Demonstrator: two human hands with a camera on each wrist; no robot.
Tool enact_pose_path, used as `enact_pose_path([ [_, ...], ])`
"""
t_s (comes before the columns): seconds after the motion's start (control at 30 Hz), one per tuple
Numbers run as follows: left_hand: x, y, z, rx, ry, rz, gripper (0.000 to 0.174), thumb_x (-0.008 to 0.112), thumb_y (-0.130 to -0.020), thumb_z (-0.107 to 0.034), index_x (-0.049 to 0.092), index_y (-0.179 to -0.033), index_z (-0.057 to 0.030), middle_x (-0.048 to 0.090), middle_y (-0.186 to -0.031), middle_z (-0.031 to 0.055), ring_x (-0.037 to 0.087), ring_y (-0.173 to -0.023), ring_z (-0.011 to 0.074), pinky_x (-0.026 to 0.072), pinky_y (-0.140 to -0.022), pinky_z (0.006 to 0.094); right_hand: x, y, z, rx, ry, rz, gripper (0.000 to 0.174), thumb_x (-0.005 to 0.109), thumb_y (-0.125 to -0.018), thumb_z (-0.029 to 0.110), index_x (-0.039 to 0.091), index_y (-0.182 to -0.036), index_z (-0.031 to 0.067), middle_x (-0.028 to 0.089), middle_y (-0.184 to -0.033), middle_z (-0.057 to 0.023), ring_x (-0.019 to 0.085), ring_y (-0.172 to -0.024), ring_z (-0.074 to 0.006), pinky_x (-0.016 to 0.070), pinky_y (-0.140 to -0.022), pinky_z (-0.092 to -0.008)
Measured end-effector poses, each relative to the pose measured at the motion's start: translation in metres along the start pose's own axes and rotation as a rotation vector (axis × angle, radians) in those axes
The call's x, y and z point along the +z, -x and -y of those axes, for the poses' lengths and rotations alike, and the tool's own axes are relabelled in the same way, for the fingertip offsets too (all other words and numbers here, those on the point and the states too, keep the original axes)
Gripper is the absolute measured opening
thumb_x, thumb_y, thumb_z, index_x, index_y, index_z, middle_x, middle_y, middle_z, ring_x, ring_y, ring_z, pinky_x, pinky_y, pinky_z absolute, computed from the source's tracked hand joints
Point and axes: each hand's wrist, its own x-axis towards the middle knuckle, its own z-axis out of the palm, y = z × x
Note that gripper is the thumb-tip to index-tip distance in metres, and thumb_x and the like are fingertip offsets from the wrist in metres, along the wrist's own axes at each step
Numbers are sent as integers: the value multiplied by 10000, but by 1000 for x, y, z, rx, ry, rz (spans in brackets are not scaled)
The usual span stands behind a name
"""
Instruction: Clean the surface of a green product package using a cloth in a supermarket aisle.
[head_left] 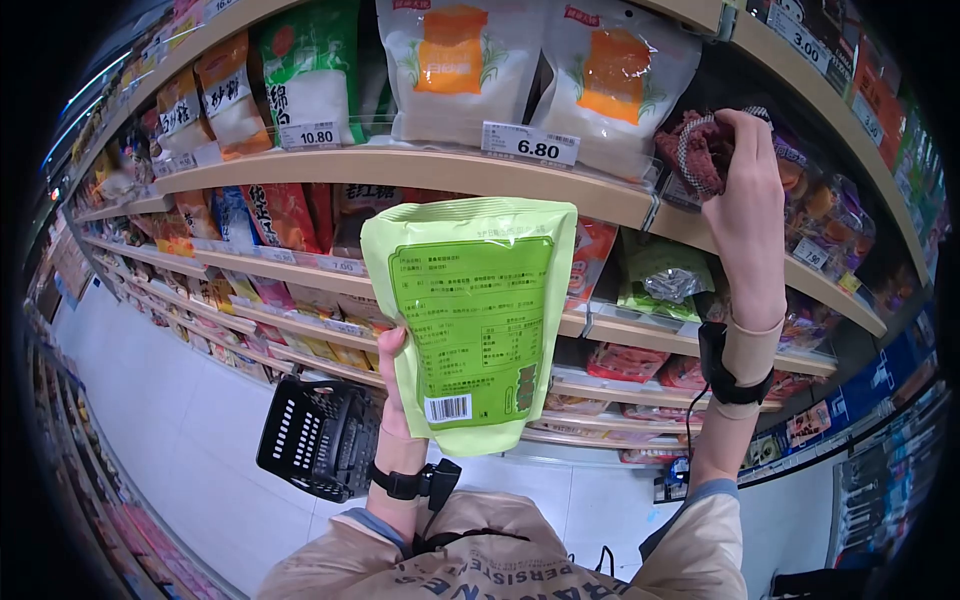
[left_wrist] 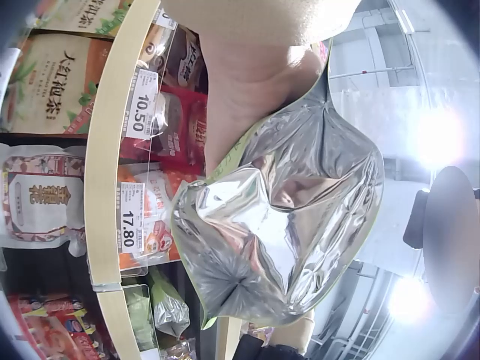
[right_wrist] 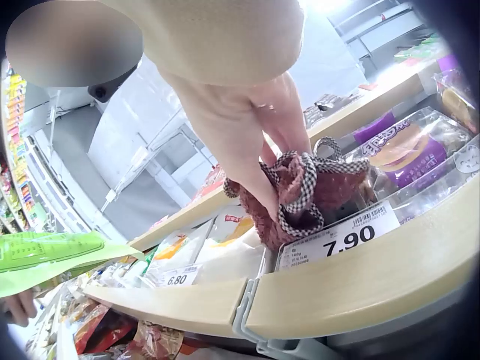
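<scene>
My left hand (head_left: 392, 370) grips a light green pouch (head_left: 480, 320) by its left edge, holding it upright in front of the shelves with its printed back and barcode facing the head camera. The left wrist view shows the pouch's silvery crumpled base (left_wrist: 277, 225). High on the right, my right hand (head_left: 748, 190) pinches a dark red fuzzy cloth (head_left: 704, 150) with black-and-white checked trim. In the right wrist view the bunched cloth (right_wrist: 341, 187) lies at the shelf edge, just behind the 7.90 price tag (right_wrist: 349, 240). Part of the right fingers is hidden behind its folds.
White sugar bags (head_left: 460, 75) stand on the upper shelf, left of the cloth, behind a 6.80 tag (head_left: 530, 143). Purple-labelled packs (right_wrist: 409, 154) sit right of the cloth. A wooden shelf edge (head_left: 330, 170) curves across. A black basket (head_left: 315, 440) is on the floor at lower left.
</scene>
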Motion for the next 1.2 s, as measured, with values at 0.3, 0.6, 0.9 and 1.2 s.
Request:
enact_pose_path([
  [0.3, 4, -5, 5, -16, 85, 93, 722, 567, -861, -500, 473, -1409, -39, 577, -1328, 163, 605, -1145, 296, 521, -944, 433, 8, -2, -6, -178, 308, 61, 272, 680, -734, -38, 691, -986, 65, 612, -1109, -49, 559, -1084, -253, 537, -849, -373],
  [0.6, 22, -4, 6, -25, 68, 34, 676, 578, -880, -479, 506, -1364, -13, 624, -1245, 177, 660, -1051, 303, 577, -870, 424, 25, 4, -11, -106, 148, -69, 288, 700, -764, 15, 668, -1029, 123, 671, -914, -26, 643, -898, -227, 527, -757, -341],
  [0.9, 14, -5, 4, -56, 143, 132, 722, 570, -865, -490, 498, -1384, 8, 624, -1261, 202, 665, -1059, 306, 576, -872, 425, 29, 15, -10, -10, 78, 105, 290, 685, -885, 217, 682, -1120, 47, 687, -977, -127, 629, -942, -313, 472, -890, -398],
  [1.2, 9, -6, 3, -47, 96, 102, 724, 564, -866, -473, 476, -1402, 6, 609, -1284, 207, 657, -1074, 311, 563, -898, 419, 1, 52, 33, 23, -236, -295, 285, 793, -816, 176, 678, -1014, 5, 701, -940, -105, 670, -811, -232, 516, -750, -316],
])
